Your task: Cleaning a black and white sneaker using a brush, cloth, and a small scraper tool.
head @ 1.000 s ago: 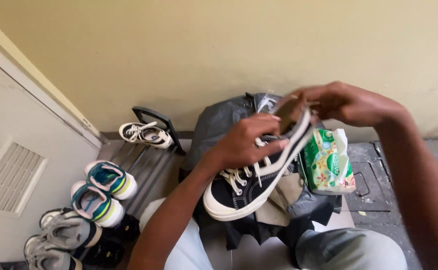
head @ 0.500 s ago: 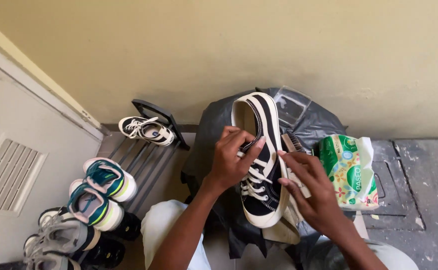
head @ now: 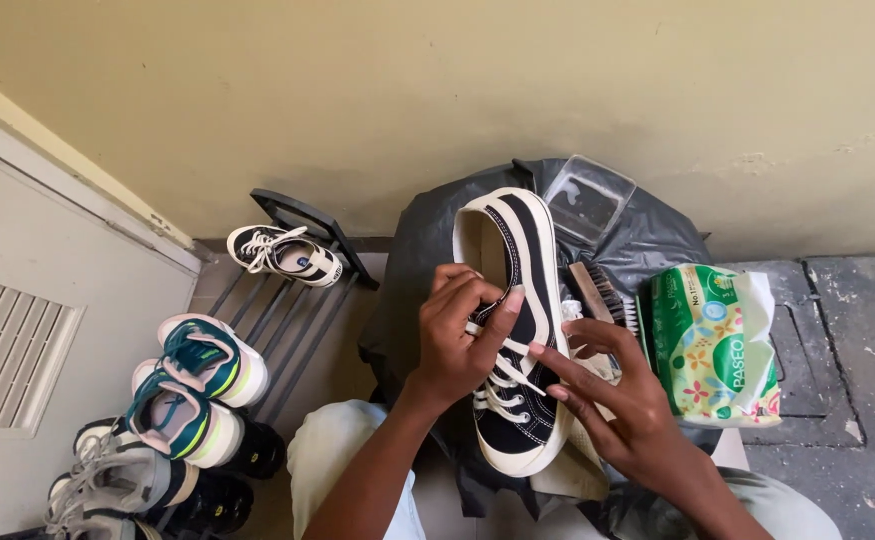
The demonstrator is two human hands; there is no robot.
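Shoe [head: 514,330] is now lying sole-down w/ toe pointing toward me, heel toward the wall. A sec ago I was holding it tilted up on its side, sole showing; half a sec ago it was already coming flat. So flipping is done and I'm getting at the lace side now.

My left hand [head: 463,340] is pinching a white lace [head: 498,350] near mid-eyelets, thumb and forefinger clenched on it. My right hand [head: 613,395] is lying along the shoe's right edge, fingers [head: 558,372] stretched out and touching the laces lower down, not gripping anything I can make out, more steadying.

Shoe's sitting on the black bag [head: 648,240] over my lap, between both hands. It's a black canvas low-top, cream rubber sole band and toe cap, cream stripe along the side, white laces partly loose and crossing unevenly. Inside looks pale.

Around it: brush [head: 598,290] just beside the shoe on the right, clear plastic box [head: 588,200] behind, green tissue pack [head: 713,340] further right. Shoe rack [head: 288,300] w/ other sneakers on my left.
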